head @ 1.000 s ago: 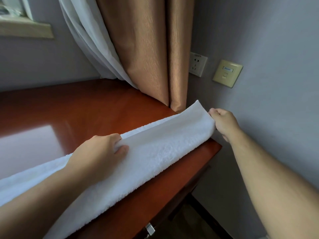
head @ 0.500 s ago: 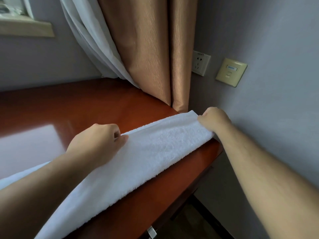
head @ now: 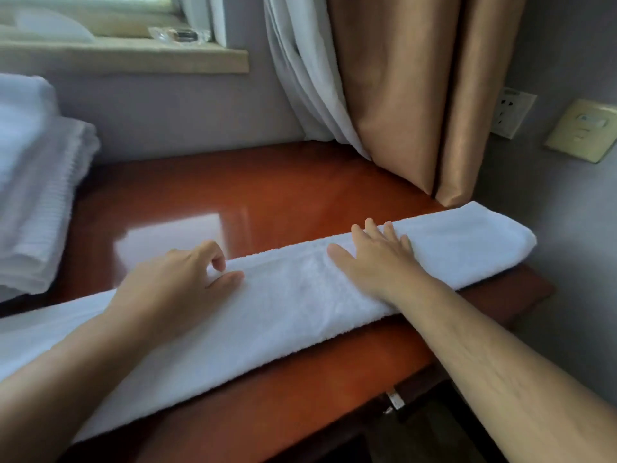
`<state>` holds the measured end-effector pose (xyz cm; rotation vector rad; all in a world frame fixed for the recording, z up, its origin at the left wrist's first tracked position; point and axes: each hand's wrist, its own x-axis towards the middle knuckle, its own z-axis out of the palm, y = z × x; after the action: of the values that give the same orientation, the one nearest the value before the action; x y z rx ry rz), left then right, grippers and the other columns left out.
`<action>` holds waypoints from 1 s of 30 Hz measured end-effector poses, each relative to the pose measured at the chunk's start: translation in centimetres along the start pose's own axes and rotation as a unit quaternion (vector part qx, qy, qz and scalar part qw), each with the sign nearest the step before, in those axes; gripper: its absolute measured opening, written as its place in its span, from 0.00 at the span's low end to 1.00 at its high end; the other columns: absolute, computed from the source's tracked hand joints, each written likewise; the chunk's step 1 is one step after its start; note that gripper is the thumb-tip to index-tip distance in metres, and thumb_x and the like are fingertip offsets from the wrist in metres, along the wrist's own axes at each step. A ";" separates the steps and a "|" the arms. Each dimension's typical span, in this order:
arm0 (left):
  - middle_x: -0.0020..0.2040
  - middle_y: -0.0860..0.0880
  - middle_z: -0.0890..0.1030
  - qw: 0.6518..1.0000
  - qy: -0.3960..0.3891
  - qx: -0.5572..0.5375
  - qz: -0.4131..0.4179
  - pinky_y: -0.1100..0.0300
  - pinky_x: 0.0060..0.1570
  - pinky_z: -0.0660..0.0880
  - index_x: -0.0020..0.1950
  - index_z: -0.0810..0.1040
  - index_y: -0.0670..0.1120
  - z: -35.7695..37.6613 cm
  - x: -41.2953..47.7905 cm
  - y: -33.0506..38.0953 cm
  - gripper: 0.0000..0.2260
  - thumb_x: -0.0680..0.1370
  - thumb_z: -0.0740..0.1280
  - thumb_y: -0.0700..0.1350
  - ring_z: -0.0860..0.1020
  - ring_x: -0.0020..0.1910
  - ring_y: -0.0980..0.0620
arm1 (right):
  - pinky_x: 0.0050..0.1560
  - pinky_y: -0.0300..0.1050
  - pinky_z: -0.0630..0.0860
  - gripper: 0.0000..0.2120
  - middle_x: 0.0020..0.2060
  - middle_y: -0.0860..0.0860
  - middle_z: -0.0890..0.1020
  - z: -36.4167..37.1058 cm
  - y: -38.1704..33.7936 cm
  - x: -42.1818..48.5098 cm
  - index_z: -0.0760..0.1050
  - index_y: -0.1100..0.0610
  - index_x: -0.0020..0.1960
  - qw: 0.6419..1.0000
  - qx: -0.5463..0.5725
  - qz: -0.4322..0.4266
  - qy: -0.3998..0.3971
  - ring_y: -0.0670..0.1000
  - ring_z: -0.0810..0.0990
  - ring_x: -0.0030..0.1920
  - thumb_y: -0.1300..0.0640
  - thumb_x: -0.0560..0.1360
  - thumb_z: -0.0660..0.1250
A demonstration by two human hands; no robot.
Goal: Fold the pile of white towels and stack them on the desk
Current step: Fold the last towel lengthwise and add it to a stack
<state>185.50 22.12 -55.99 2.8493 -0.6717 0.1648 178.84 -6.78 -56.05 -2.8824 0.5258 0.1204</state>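
A long white towel [head: 287, 312], folded lengthwise into a strip, lies across the red-brown desk [head: 267, 195] from lower left to the right edge. My left hand [head: 180, 275] rests on its far edge near the middle, thumb and forefinger pinching the cloth. My right hand [head: 377, 259] lies flat on the towel with straight, spread fingers, pressing it down. The towel's right end [head: 494, 238] hangs slightly past the desk's right edge. A stack of folded white towels [head: 36, 195] sits on the desk at the far left.
Tan and white curtains [head: 400, 95] hang down to the desk's back right corner. A window sill [head: 133, 55] runs above the back wall. A wall socket [head: 510, 111] and a switch plate [head: 584, 132] are on the right wall. A drawer handle [head: 394, 401] shows below the front edge.
My right hand let go of the towel's right end and moved left to lie flat on the strip. The towel end now lies down on the desk. The view shifted left, showing the folded stack.
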 end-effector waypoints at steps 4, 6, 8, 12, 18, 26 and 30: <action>0.40 0.59 0.76 0.998 -0.023 0.022 -0.052 0.57 0.35 0.70 0.48 0.69 0.61 -2.9 -4.4 -5.6 0.20 0.71 0.57 0.75 0.74 0.37 0.56 | 0.78 0.62 0.39 0.44 0.83 0.52 0.45 1.6 -6.8 -2.5 0.46 0.51 0.83 0.993 -0.012 -0.114 -0.042 0.58 0.39 0.81 0.27 0.75 0.41; 0.40 0.58 0.77 0.996 -0.032 0.027 -0.077 0.56 0.37 0.73 0.46 0.70 0.60 -4.1 -6.4 -8.1 0.21 0.69 0.59 0.75 0.75 0.38 0.57 | 0.78 0.61 0.38 0.42 0.83 0.52 0.44 2.6 -10.0 -3.9 0.46 0.51 0.83 0.984 -0.022 -0.169 -0.049 0.58 0.38 0.81 0.28 0.76 0.42; 0.40 0.59 0.77 0.994 -0.021 0.016 -0.109 0.56 0.39 0.74 0.45 0.72 0.60 -5.0 -8.1 -10.4 0.21 0.67 0.59 0.75 0.75 0.39 0.59 | 0.79 0.62 0.38 0.40 0.83 0.53 0.44 3.3 -12.8 -5.0 0.46 0.51 0.83 0.976 -0.027 -0.211 -0.049 0.59 0.38 0.81 0.30 0.79 0.44; 0.38 0.62 0.76 0.989 0.044 0.008 -0.139 0.57 0.35 0.68 0.45 0.74 0.60 -5.9 -10.7 -13.4 0.14 0.71 0.67 0.68 0.72 0.38 0.63 | 0.79 0.61 0.38 0.37 0.82 0.54 0.45 4.4 -16.8 -6.5 0.47 0.49 0.83 0.961 -0.037 -0.267 -0.061 0.59 0.38 0.81 0.31 0.80 0.45; 0.58 0.47 0.77 0.957 0.137 -0.026 -0.255 0.48 0.56 0.73 0.58 0.76 0.49 -5.0 -13.2 -15.2 0.21 0.74 0.70 0.63 0.74 0.60 0.43 | 0.79 0.59 0.39 0.38 0.82 0.54 0.44 5.4 -18.8 -7.2 0.46 0.46 0.82 0.956 -0.061 -0.281 -0.055 0.58 0.39 0.81 0.30 0.76 0.40; 0.37 0.51 0.79 0.946 -0.044 -0.048 -0.318 0.58 0.34 0.70 0.44 0.81 0.45 -6.7 -12.9 -15.5 0.22 0.72 0.72 0.66 0.76 0.36 0.54 | 0.79 0.57 0.42 0.41 0.83 0.53 0.47 5.5 -18.8 -7.5 0.47 0.44 0.82 0.959 -0.065 -0.273 -0.040 0.56 0.43 0.82 0.29 0.72 0.37; 0.41 0.48 0.82 0.945 -0.096 -0.036 -0.311 0.55 0.44 0.76 0.48 0.80 0.43 -7.4 -11.9 -14.7 0.21 0.75 0.71 0.62 0.78 0.40 0.50 | 0.79 0.56 0.42 0.39 0.83 0.52 0.47 5.6 -18.7 -7.7 0.48 0.44 0.82 0.960 -0.063 -0.272 -0.034 0.55 0.43 0.82 0.29 0.74 0.39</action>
<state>181.10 41.81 -53.22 2.8643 0.2121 -0.2342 178.09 14.13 -57.03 -3.0104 -0.3065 0.1667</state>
